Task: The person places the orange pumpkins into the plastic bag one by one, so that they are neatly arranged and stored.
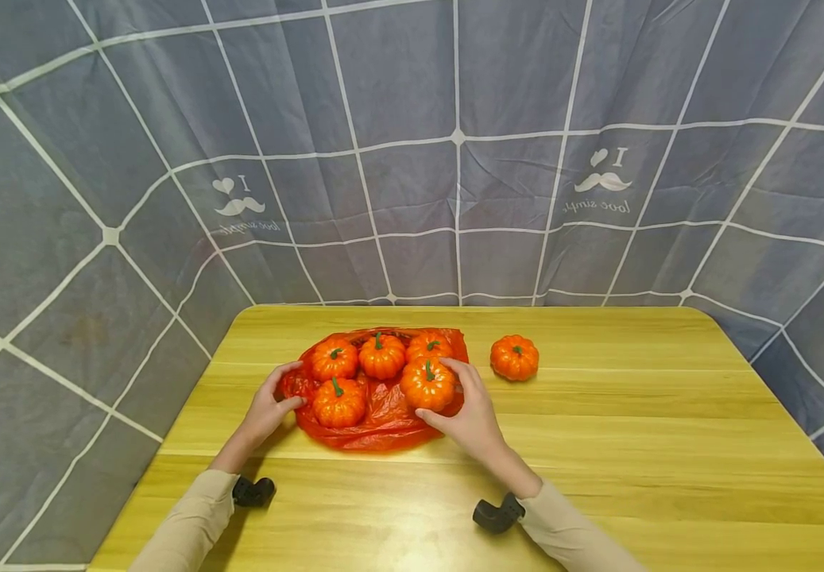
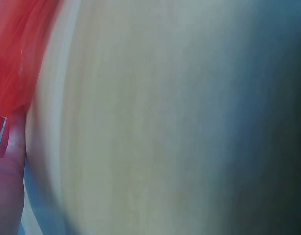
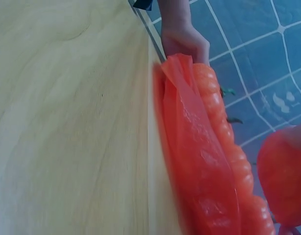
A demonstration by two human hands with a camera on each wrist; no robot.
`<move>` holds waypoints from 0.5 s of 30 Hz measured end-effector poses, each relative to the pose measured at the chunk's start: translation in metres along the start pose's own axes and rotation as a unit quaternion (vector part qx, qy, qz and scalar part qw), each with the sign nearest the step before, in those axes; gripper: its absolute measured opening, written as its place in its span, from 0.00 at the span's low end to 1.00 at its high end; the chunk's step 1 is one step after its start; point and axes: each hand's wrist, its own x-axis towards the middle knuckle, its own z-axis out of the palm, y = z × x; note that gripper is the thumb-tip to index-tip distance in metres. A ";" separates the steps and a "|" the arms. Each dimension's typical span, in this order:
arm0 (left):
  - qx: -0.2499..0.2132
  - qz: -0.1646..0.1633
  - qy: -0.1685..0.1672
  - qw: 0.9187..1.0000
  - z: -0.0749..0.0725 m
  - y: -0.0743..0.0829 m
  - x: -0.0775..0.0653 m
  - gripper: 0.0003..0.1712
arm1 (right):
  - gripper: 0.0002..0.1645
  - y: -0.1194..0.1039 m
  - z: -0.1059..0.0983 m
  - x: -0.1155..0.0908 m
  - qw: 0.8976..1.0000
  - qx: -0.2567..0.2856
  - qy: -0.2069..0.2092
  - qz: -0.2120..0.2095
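Observation:
My right hand (image 1: 474, 419) holds a small orange pumpkin (image 1: 427, 389) by its side, thumb in front and fingers behind. In the right wrist view that pumpkin (image 3: 284, 178) appears raised beside the others. Beneath it spreads a crumpled red plastic bag (image 1: 388, 411), with several more green-stemmed pumpkins sitting on it, among them a front-left pumpkin (image 1: 338, 403) and a back-middle pumpkin (image 1: 381, 357). At the bag's left edge, my left hand (image 1: 267, 409) grips the plastic between thumb and fingers; the left wrist view shows a digit against the red film (image 2: 18, 63).
One lone pumpkin (image 1: 515, 357) stands on the wooden table (image 1: 633, 445), to the right of the bag. A grey curtain (image 1: 412, 175) with white lines hangs behind and along both sides of the table.

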 end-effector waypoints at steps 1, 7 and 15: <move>0.000 0.000 0.000 1.000 0.000 0.000 0.000 0.36 | 0.46 0.000 0.002 0.000 1.000 -0.002 -0.004 0.000; -0.002 0.000 0.000 1.000 0.000 0.000 0.000 0.35 | 0.46 -0.001 0.012 -0.001 1.000 -0.006 -0.026 -0.004; -0.011 0.008 0.000 1.000 0.000 0.001 0.000 0.35 | 0.45 0.000 0.025 -0.001 0.998 -0.020 -0.060 0.001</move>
